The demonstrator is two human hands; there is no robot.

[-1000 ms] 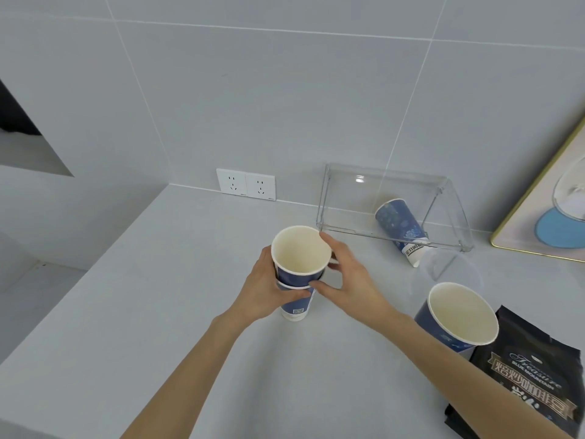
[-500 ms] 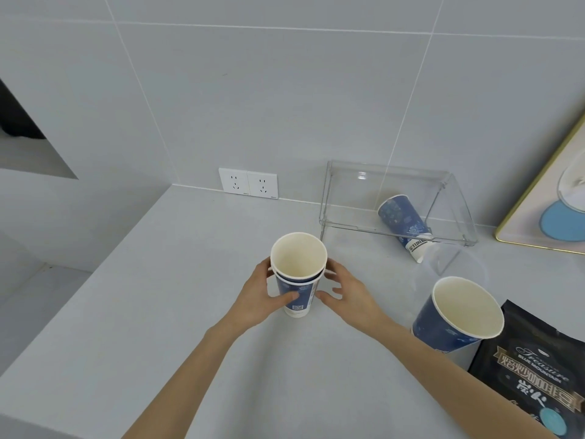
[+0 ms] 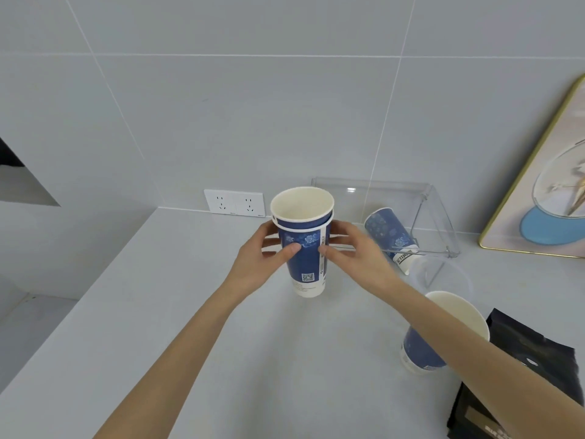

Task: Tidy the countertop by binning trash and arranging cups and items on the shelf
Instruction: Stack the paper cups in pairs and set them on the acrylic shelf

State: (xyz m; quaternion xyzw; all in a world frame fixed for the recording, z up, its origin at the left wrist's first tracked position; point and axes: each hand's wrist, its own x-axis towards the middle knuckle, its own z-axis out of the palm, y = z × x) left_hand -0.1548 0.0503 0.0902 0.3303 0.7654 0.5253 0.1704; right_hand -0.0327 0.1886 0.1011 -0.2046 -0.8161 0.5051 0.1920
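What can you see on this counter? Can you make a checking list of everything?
Surface: grey countertop, no spills seen.
Job's things: stacked cups held upright; lying cup under the clear shelf; upright cup near the right forearm.
Clutter: black bag; clear lid.
Hands: left hand and right hand grip the stacked cups.
Cables: nothing seen.
Surroundings: tiled wall, wall sockets, framed picture.
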